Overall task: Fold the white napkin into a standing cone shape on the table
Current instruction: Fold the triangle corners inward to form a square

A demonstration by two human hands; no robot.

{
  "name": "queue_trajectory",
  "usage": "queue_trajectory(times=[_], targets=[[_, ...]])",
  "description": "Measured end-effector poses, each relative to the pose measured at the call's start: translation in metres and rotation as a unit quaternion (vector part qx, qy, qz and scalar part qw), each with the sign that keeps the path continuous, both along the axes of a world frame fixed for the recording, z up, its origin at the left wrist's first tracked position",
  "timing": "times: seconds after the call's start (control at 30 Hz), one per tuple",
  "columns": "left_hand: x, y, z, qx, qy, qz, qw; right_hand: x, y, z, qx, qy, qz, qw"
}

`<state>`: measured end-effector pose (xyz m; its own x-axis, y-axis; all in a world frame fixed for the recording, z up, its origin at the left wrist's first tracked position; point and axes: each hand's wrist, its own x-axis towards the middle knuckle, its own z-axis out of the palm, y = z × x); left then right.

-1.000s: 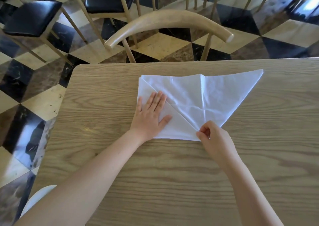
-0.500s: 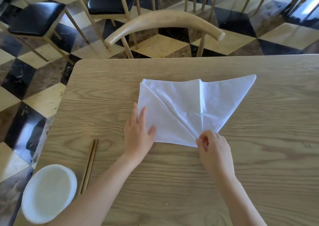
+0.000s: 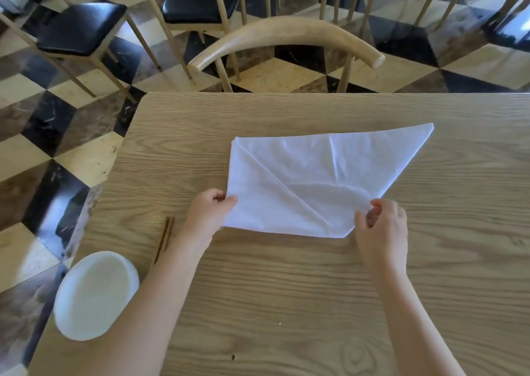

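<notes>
View from my head, looking down at the table [image 3: 286, 304]. The white napkin [image 3: 315, 180] lies flat on the wood just ahead of both hands, partly folded. Its left half is doubled over along a diagonal crease that runs down to the near point, while its right half reaches out as a single wing to a tip at the far right. The cloth's long axis therefore runs from near left to far right. My left hand [image 3: 208, 215] pinches the napkin's left edge close to the near-left corner, thumb on top. My right hand [image 3: 381, 229] has its fingers curled onto the cloth beside the near point, where the crease ends. The unfolded wing lies up and to the right of that grip, so my right hand is the nearer one to it. I judge that the next fold turns on bringing that far tip toward the near point. A white bowl [image 3: 94, 295] and a pair of chopsticks [image 3: 165, 239] sit at the table's left, apart from the napkin. No brand, label or writing can be read anywhere in view.
</notes>
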<state>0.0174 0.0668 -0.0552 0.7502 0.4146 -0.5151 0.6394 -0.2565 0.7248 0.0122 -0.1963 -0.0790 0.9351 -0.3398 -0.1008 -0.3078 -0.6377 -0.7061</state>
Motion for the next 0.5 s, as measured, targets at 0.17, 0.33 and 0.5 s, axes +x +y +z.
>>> queue_trajectory(times=[0.17, 0.33, 0.5], targets=[[-0.065, 0.005, -0.011, -0.022, 0.040, 0.066, 0.997, 0.029, -0.012, 0.009, 0.076, 0.047, -0.079, 0.993], [-0.071, 0.005, -0.022, -0.007, 0.022, 0.078, 0.997, 0.054, -0.009, 0.003, 0.070, 0.081, -0.084, 0.991], [-0.073, 0.000, -0.023, 0.072, 0.023, 0.034, 0.997, 0.055, -0.008, 0.003, 0.013, 0.040, -0.094, 0.995]])
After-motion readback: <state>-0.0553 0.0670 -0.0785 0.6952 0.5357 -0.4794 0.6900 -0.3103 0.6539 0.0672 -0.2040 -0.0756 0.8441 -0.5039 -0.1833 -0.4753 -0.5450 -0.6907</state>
